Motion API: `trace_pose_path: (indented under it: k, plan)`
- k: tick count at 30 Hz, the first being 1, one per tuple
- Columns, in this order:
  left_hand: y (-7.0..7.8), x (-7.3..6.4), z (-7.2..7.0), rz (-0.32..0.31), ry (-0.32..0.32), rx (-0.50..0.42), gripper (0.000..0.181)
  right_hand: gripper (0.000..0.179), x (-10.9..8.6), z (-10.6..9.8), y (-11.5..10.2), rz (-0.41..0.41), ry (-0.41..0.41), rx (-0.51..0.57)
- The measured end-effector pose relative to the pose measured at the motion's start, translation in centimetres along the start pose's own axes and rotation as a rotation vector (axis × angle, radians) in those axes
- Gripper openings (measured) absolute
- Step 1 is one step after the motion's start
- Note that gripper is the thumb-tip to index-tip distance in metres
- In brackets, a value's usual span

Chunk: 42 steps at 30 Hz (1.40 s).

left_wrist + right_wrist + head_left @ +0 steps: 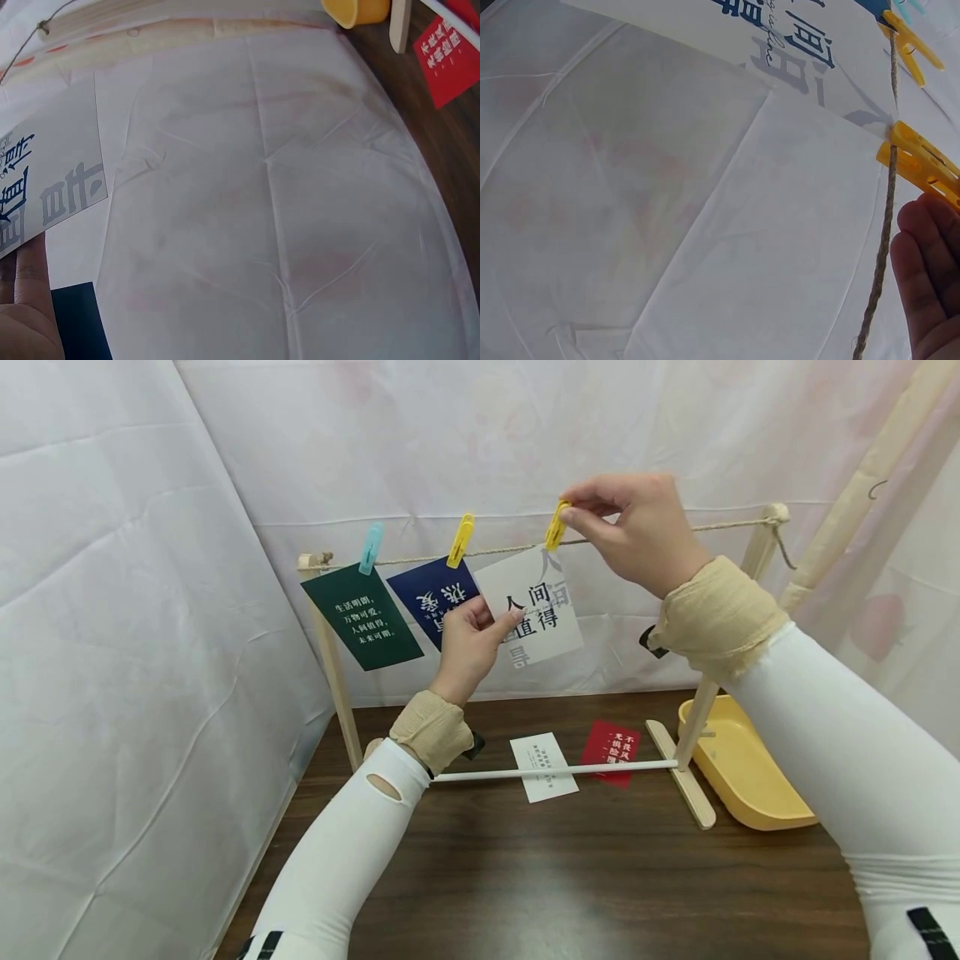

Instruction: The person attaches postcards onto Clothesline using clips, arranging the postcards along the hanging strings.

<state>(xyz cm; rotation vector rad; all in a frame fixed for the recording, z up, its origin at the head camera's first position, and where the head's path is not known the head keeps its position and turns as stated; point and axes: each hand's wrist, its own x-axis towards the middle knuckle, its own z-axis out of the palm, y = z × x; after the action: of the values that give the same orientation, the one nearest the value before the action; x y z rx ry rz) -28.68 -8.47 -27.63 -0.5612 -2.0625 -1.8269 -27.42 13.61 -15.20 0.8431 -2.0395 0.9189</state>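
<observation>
A white card [564,628] with dark and grey characters is pinched at its left edge by my left hand [471,643]. At the card's top edge, on the rope [497,551], sits a yellow clothespin [555,527]; my right hand [637,531] pinches its upper end between thumb and fingers. The right wrist view shows this clothespin [922,161] across the rope at the card's corner. Left of it hang a blue card [420,589] under another yellow clothespin [461,540] and a dark green card [363,618] under a light blue clothespin [371,548]. My left hand partly covers the blue card.
The rope runs between the posts of a wooden frame [763,550], with a white crossbar [480,775] low down. Beneath lie a white card [542,789] and a red card [621,739] on the dark table [480,860]. A yellow tray [757,785] stands at right.
</observation>
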Motion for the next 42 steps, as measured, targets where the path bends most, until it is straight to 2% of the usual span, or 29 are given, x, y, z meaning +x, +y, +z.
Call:
trace_pose_path:
  k: [10,25,31,35,38,42]
  plan:
    - [0.2,-0.2,-0.1,-0.01,0.004,0.004,0.028,0.018,1.0,0.4,-0.1,0.033,-0.108,-0.04]
    - [0.0,-0.2,0.0,0.007,0.0,-0.015,0.03,0.028,0.9,0.7,0.4,0.049,-0.181,-0.034]
    - [-0.1,-0.4,0.0,0.011,0.002,-0.033,0.03,0.03,0.7,0.6,0.4,0.056,-0.16,-0.022]
    - [-0.2,-0.5,0.0,0.014,0.003,-0.036,0.03,0.027,0.4,0.3,0.4,0.052,-0.117,-0.009]
    - [-0.4,-0.6,0.0,0.018,-0.001,-0.047,0.03,0.024,0.0,0.0,0.4,0.032,-0.077,-0.005]
    - [-0.7,-0.8,-0.1,0.024,-0.01,-0.059,0.03,0.019,-0.6,-0.3,0.3,-0.037,-0.024,0.011]
